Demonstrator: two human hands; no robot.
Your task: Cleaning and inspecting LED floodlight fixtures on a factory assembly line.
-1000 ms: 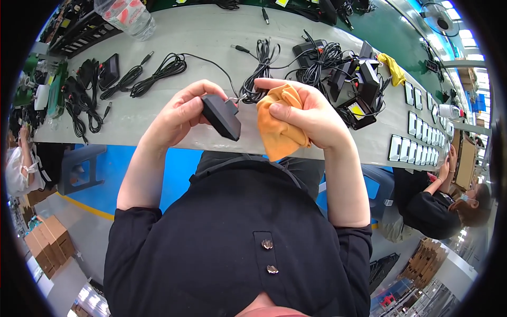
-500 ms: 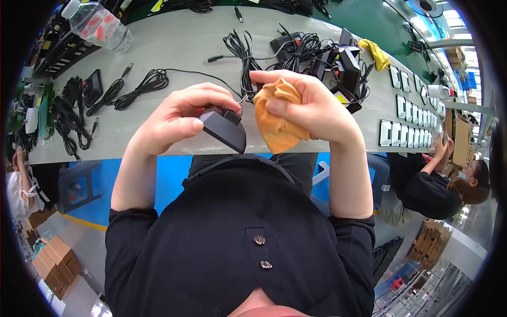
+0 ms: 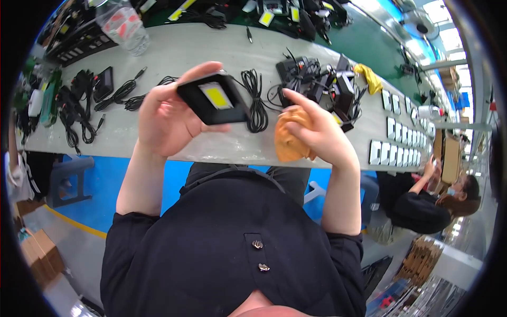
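My left hand (image 3: pixel 168 120) grips a black square-faced device (image 3: pixel 232 115) by its edges, above the table. Its face is turned up and shows a yellow rectangle in a pale frame. A black cable (image 3: pixel 257 103) runs from behind it and lies coiled on the table to its right. In my right hand (image 3: pixel 323 132) is a crumpled orange cloth (image 3: pixel 289 141), pinched under the thumb with the index finger stretched out. The cloth is apart from the device, to its right.
Beyond my right hand lies a pile of black corded devices (image 3: pixel 343 90) beside a yellow cloth (image 3: pixel 369 79). Rows of small white-topped pieces (image 3: pixel 393 153) stand at the right. Several coiled cables (image 3: pixel 119 96) and a plastic bottle (image 3: pixel 124 26) are on the left. A co-worker (image 3: pixel 417 206) sits at right.
My left hand has tilted the device so its yellow-panelled face shows upward. My right hand with the cloth has moved right and slightly down, away from it. The view has shifted a little.
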